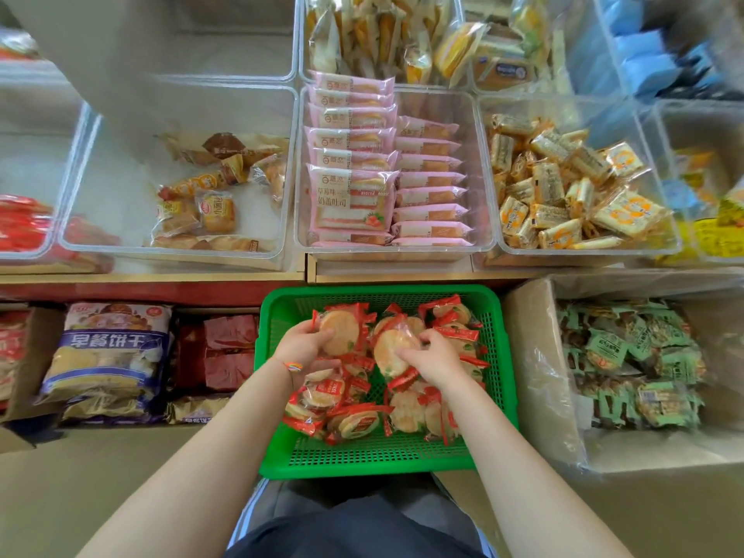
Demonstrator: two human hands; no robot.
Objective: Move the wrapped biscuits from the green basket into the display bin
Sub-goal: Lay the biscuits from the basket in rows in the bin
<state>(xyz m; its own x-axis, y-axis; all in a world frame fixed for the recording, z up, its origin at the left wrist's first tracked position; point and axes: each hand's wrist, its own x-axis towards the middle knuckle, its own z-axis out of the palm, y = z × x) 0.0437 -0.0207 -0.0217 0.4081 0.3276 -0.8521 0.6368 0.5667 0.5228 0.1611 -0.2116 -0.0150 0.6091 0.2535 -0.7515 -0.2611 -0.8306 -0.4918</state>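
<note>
Reading "早餐饼干" on purple bag point(106, 348) at 9 o'clock. Left hand point(302, 343) gripping one wrapped biscuit point(339, 332), right hand point(432, 358) pinching another biscuit point(388, 352), inside green basket point(362, 461). Display bin point(177, 247) at 11 o'clock, mostly bare.

Both arms are bare to past the elbow. A thin bracelet point(292, 366) with multicoloured beads circles the left wrist. Dark trousers point(354, 529) show below.

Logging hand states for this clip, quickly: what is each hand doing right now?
Left hand: holds a wrapped biscuit over the green basket.
Right hand: fingers curled on another biscuit packet in the basket.
</note>
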